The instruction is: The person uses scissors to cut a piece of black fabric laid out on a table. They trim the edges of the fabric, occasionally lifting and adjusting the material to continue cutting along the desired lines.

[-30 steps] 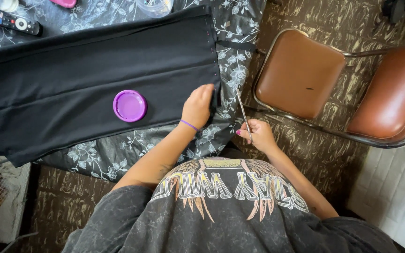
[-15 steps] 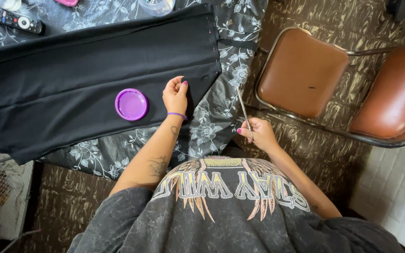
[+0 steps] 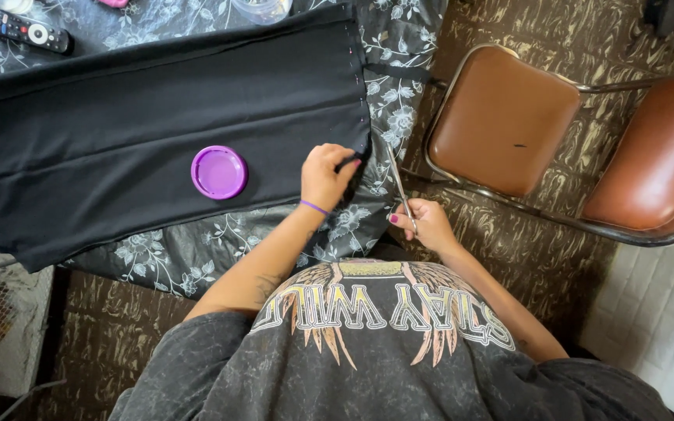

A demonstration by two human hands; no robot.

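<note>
On the table, a wide piece of black fabric (image 3: 142, 132) lies flat; it looks smooth and matte, with long straight folds running from left to right. Its right edge carries a row of small pins with light heads. Under it there is a dark grey tablecloth (image 3: 196, 249) with a pale flower print, slightly shiny. A round purple lid (image 3: 219, 172) of plastic sits on the fabric, near its near edge.

The left hand (image 3: 326, 175) is closed and pinches the near right corner of the black fabric between the fingers; a thin purple band goes around the wrist. The right hand (image 3: 426, 224) is just off the table edge, to the right of the left hand, closed around a thin metal tool (image 3: 400, 187), long and narrow, which points away toward the fabric corner; I cannot tell if it is scissors or tweezers.

At the far left lies a black remote control (image 3: 22, 30) with a white round button. To the right stands a chair (image 3: 509, 125) with a brown padded seat, glossy like leather, and a chrome tube frame. The floor (image 3: 555, 273) has a brown wavy pattern, and white tiles show at the near right corner
</note>
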